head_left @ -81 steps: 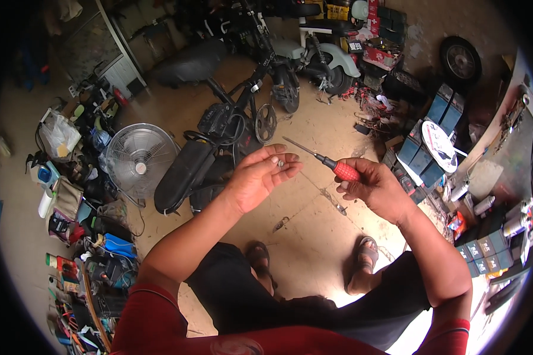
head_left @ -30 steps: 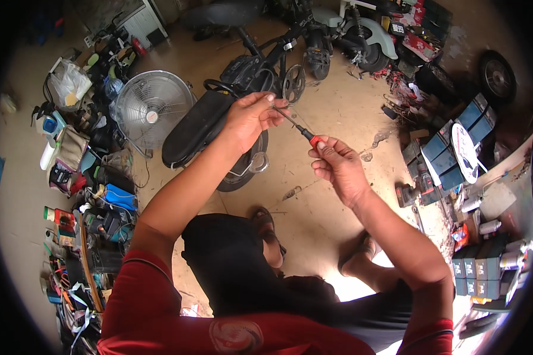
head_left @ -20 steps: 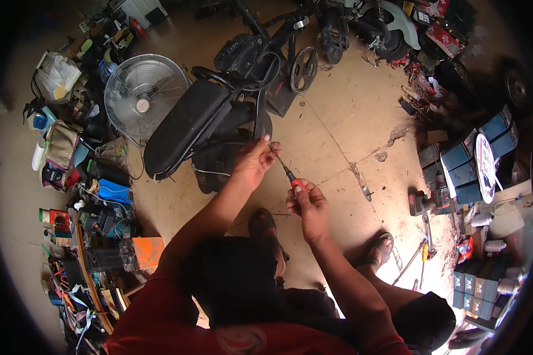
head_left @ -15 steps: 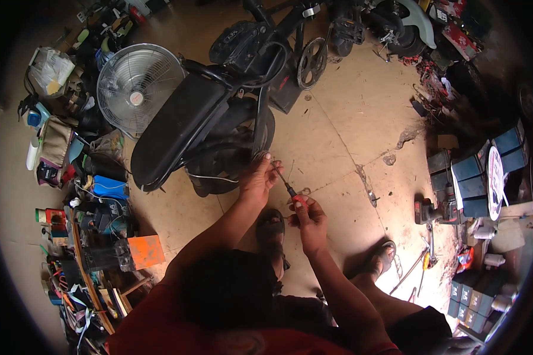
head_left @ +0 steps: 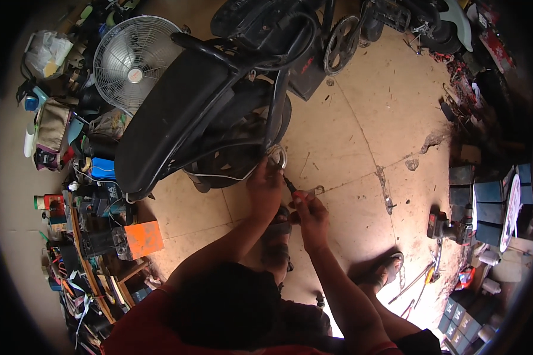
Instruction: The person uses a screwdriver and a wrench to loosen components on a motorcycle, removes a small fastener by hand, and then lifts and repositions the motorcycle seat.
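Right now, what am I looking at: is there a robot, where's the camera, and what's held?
No robot: these are a person's bare hands. The camera, left of two worn on the head, looks down through a wide fisheye lens, so edges bend. The right hand holds a red-handled screwdriver, pointing toward the left hand, near a black pedal bike; whether the left holds anything is hard to tell. On the floor at right sits a cordless drill; a wire-caged fan is at upper left.
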Motion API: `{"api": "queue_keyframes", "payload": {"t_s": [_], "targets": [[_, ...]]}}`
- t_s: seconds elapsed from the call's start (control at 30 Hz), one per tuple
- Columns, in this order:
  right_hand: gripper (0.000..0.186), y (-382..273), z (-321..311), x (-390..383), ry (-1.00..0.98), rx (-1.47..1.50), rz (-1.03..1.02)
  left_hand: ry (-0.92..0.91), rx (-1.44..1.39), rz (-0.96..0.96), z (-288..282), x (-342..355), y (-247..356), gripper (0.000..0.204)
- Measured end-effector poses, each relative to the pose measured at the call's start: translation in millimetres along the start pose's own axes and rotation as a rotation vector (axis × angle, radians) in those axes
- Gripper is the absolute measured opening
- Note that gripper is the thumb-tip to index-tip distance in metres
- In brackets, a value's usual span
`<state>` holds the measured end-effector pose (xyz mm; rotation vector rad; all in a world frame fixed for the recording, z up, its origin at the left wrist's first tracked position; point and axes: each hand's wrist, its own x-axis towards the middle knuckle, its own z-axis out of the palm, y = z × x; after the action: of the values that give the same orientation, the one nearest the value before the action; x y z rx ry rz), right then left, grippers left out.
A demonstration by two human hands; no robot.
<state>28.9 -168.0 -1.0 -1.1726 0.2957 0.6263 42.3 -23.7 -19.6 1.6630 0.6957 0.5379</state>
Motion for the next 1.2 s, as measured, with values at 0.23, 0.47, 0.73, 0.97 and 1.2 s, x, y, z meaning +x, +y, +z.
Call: {"api": "queue_keyframes", "payload": {"t_s": [0.23,0.47,0.73,0.97,1.2], "targets": [[0.024,-2.3,-6.8,10.4,0.014,-0.017,0.036,-0.032,0.27,0.136,1.2,3.2,-16.1,0.045],[0.021,-7.7,-14.4,18.9,-0.03,-0.092,-0.014,-0.016,0.332,0.2,-2.4,1.9,-18.5,0.046],[0.024,-12.7,-20.6,31.3,-0.019,-0.264,-0.241,-0.075,0.034,-0.117,-2.9,-11.6,16.4,0.028],[0.046,-24.5,-29.7,36.3,-0.129,0.022,0.287,-0.321,-0.769,-0.648,-1.2,-2.2,12.5,0.033],[0.042,-34.3,-8.8,18.3,-0.027,-0.221,0.142,-0.407,-0.881,-0.632,1.4,7.4,-15.5,0.032]]}}
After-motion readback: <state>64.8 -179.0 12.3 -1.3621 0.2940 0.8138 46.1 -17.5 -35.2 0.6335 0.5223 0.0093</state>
